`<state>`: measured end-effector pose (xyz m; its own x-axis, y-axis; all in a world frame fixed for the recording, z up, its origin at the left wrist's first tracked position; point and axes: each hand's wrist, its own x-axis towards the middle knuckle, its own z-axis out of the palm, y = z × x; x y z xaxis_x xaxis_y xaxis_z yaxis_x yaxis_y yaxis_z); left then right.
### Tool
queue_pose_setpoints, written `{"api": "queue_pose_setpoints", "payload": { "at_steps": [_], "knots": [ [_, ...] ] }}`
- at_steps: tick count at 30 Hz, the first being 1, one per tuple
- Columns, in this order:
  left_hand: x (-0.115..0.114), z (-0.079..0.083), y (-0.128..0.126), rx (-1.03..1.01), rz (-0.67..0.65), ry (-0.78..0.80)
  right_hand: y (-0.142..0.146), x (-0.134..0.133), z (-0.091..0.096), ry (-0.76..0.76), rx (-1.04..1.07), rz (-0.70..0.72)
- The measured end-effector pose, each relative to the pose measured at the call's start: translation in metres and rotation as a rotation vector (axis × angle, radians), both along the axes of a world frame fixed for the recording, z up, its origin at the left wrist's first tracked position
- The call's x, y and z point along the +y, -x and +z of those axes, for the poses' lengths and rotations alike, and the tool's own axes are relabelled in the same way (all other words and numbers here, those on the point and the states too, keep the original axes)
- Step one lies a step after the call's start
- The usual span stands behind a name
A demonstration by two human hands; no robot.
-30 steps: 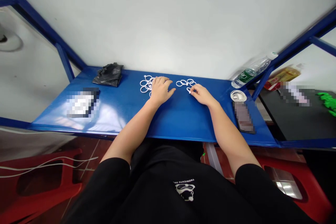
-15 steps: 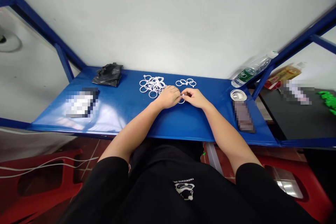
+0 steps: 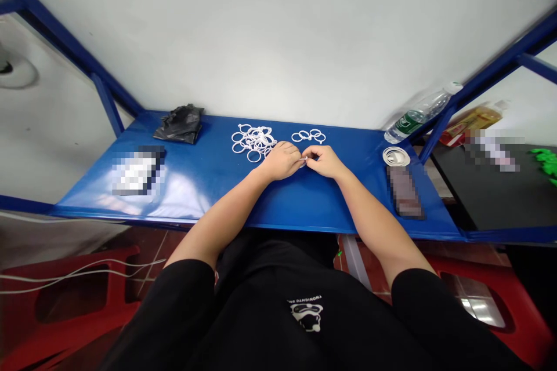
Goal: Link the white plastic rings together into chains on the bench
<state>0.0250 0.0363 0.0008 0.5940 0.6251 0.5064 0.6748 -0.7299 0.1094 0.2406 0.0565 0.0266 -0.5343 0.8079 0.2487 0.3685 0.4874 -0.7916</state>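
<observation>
Over the blue tabletop (image 3: 209, 168) my left hand (image 3: 282, 161) and my right hand (image 3: 322, 161) meet fingertip to fingertip. Between them is a small white ring (image 3: 303, 163), pinched from both sides and mostly hidden by the fingers. Just beyond my left hand lies a tangled pile of white rings (image 3: 256, 140), each with a small knob on it. Several more white rings (image 3: 310, 136) lie overlapping in a short row behind my right hand.
A crumpled black plastic bag (image 3: 179, 123) and a blurred-out pale item (image 3: 137, 171) lie to the left. On the right are a water bottle (image 3: 413, 122) leaning against the wall, a coiled white strap (image 3: 396, 156) and a blurred-out dark phone-like item (image 3: 405, 191). Blue frame bars (image 3: 439, 133) flank the table.
The held ring has turned between my fingers, so less of its loop shows below them. My right hand has shifted very slightly to the right. The other rings lie still.
</observation>
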Motion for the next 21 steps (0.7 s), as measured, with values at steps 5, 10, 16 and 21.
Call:
{"api": "queue_pose_setpoints", "payload": {
  "at_steps": [5, 10, 16, 21],
  "knots": [
    [0.000, 0.002, 0.001, -0.018, 0.022, -0.001, -0.001, 0.001, -0.001, 0.008, 0.036, 0.014],
    [-0.001, 0.001, 0.000, -0.022, 0.012, 0.017, 0.001, 0.005, -0.004, 0.003, 0.013, -0.024],
    [-0.003, 0.000, -0.005, -0.031, 0.007, 0.033, 0.006, 0.009, -0.006, 0.053, 0.028, -0.054],
    [-0.002, 0.001, -0.005, -0.051, 0.004, 0.037, 0.007, 0.014, -0.016, 0.097, 0.156, -0.045]
  ]
}}
